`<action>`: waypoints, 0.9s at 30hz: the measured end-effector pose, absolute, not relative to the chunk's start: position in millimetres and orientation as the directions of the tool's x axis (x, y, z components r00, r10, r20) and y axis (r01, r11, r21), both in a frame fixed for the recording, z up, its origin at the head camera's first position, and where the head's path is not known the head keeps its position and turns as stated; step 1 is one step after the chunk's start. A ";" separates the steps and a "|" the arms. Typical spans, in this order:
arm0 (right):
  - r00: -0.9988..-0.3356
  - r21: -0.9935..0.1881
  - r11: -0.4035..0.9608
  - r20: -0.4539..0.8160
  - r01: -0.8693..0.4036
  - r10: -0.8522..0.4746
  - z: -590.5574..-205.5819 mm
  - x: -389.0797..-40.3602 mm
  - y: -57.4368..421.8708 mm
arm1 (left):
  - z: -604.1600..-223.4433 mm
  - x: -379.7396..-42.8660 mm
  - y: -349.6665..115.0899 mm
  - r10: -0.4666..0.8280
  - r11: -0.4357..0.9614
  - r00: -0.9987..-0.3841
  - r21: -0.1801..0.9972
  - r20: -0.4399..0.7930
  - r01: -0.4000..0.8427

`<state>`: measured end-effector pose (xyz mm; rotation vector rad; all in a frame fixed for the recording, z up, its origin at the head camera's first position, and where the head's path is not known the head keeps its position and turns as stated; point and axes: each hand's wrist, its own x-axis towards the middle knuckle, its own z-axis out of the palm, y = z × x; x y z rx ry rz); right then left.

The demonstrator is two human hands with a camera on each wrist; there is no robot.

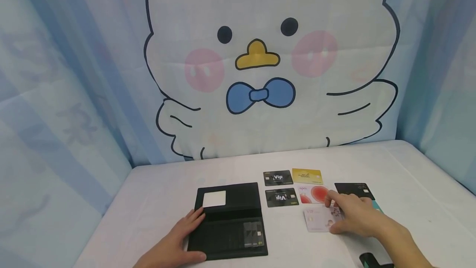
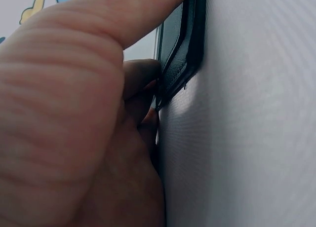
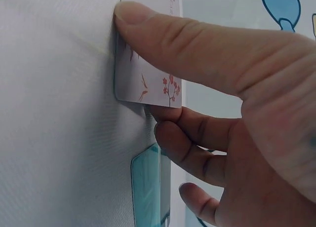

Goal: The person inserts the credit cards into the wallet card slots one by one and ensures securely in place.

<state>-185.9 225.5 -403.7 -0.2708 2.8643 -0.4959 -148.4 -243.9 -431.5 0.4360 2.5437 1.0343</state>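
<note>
My left hand rests on the left side of an unfolded black card holder, fingertips on its left edge and thumb along the near left corner. In the left wrist view, the thumb crosses the holder's edge. A dark card shows in the holder's near right part, and a white rectangle in the upper left. My right hand pinches a pale pink VIP card by its right end. In the right wrist view, the thumb lies across the blossom-printed card.
Two black Vip cards, a gold card and a red-and-pink card lie beyond the pink card. A black card and a teal card are partly behind the right hand. A dark object sits at the near edge.
</note>
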 end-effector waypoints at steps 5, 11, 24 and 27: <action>-0.954 -0.358 0.925 -0.209 -0.130 -0.215 -401.2 -185.4 224.8 | -430.9 -148.2 -244.0 0.416 0.682 -0.887 0.714 -0.201 0.158; -0.952 -0.402 0.906 -0.203 -0.134 -0.230 -399.1 -183.8 226.8 | -431.9 -149.1 -245.0 0.428 0.674 -0.883 0.719 -0.192 0.170; -0.955 -0.423 0.895 -0.182 -0.140 -0.235 -396.2 -182.0 227.2 | -432.1 -148.7 -245.6 0.430 0.677 -0.883 0.715 -0.189 0.176; -0.956 -0.451 0.882 -0.172 -0.137 -0.237 -394.5 -181.6 227.1 | -431.8 -148.7 -245.5 0.439 0.671 -0.880 0.717 -0.181 0.187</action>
